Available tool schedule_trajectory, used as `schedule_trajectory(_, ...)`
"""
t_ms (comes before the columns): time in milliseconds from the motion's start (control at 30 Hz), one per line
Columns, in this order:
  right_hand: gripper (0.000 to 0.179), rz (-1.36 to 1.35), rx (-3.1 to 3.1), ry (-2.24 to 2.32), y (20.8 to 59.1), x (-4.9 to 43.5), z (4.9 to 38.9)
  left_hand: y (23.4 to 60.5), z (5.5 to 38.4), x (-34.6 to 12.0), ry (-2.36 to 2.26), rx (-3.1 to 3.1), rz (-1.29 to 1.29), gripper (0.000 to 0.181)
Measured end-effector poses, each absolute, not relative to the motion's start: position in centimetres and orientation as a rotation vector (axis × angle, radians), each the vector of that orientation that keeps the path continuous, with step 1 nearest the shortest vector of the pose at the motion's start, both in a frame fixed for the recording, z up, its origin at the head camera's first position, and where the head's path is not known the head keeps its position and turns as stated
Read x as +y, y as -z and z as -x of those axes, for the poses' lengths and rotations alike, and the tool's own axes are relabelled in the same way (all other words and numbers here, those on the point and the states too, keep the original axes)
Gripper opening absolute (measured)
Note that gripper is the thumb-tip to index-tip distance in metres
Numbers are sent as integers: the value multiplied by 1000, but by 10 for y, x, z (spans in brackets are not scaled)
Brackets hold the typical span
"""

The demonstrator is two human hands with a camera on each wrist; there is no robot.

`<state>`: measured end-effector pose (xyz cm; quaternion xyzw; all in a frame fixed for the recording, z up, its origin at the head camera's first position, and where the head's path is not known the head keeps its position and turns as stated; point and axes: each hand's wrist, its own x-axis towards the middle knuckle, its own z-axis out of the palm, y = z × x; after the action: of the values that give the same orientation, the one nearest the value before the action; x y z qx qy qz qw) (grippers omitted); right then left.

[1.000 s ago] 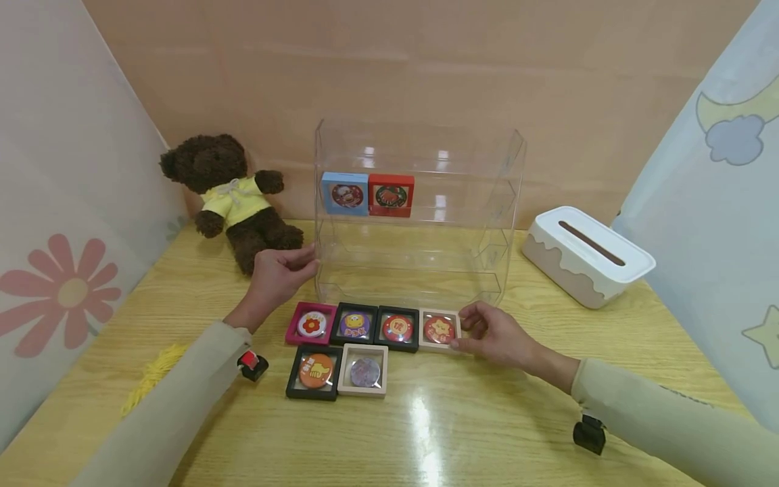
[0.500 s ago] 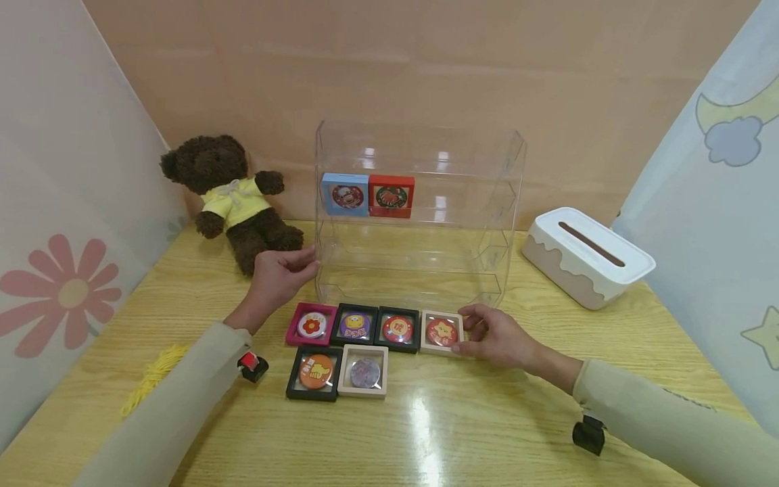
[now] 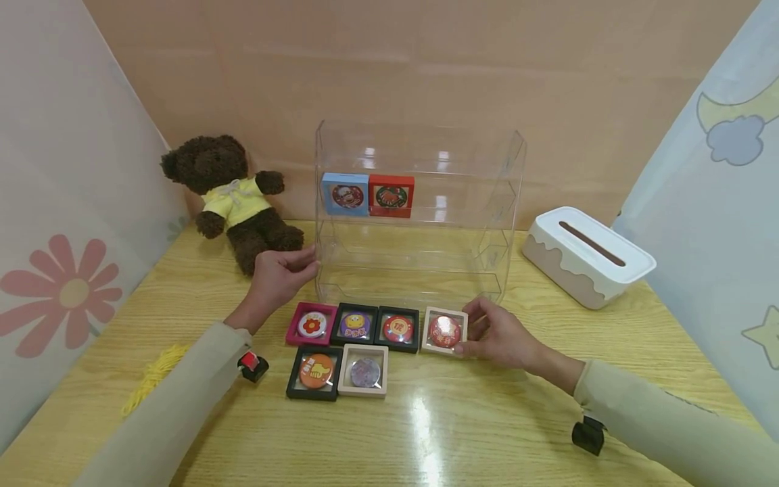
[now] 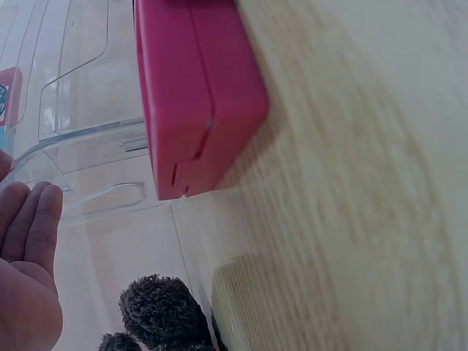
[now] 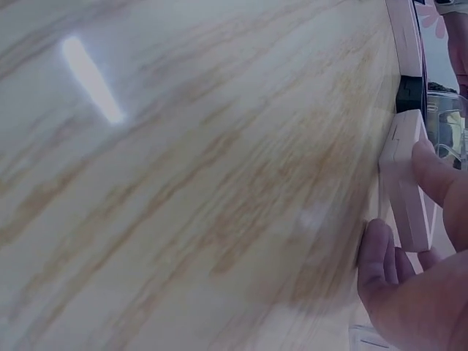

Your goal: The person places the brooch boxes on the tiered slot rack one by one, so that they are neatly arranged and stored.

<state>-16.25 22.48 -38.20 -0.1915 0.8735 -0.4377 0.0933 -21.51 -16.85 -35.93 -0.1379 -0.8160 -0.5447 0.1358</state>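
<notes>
My right hand (image 3: pixel 502 338) pinches a beige square badge frame (image 3: pixel 428 331) by its right side, thumb on one edge and fingers on another. A red round badge shows through its clear window. The frame tilts with its right side raised in the right wrist view, fingers at its lower edge. Beside it lies a black frame with a red badge (image 3: pixel 398 329), a narrow gap between them. My left hand (image 3: pixel 274 281) touches the left side of a clear tiered display rack (image 3: pixel 426 260) with fingers extended. Blue (image 3: pixel 345 195) and red (image 3: pixel 391 196) frames stand on an upper tier.
A magenta frame (image 3: pixel 292 331) and another black frame (image 3: pixel 336 333) continue the front row; black (image 3: pixel 294 389) and beige (image 3: pixel 363 391) frames lie nearer. A brown teddy bear (image 3: pixel 243 203) leans left, a tissue box (image 3: pixel 566 264) stands right, yellow yarn (image 3: pixel 155 379) lies by the left sleeve.
The beige frame in my right hand has shifted slightly right, away from the black one, and its right side has tipped up. My left hand has stayed at the rack.
</notes>
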Motion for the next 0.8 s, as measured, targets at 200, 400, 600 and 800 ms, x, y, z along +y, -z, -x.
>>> schedule_trajectory(200, 48, 630, 2649, 1334, 380, 228, 164, 360, 216, -169, 1589, -2363, 403, 29)
schedule_trajectory(400, 27, 691, 2743, 1378, 374, 228, 166, 361, 217, -170, 1607, -2373, 391, 29)
schedule_trajectory(600, 12, 660, 2690, 1473, 368, 227, 167, 361, 217, -171, 1606, -2379, 389, 29)
schedule_trajectory(800, 11, 595, 2652, 1537, 363, 227, 164, 362, 217, -171, 1600, -2381, 404, 28)
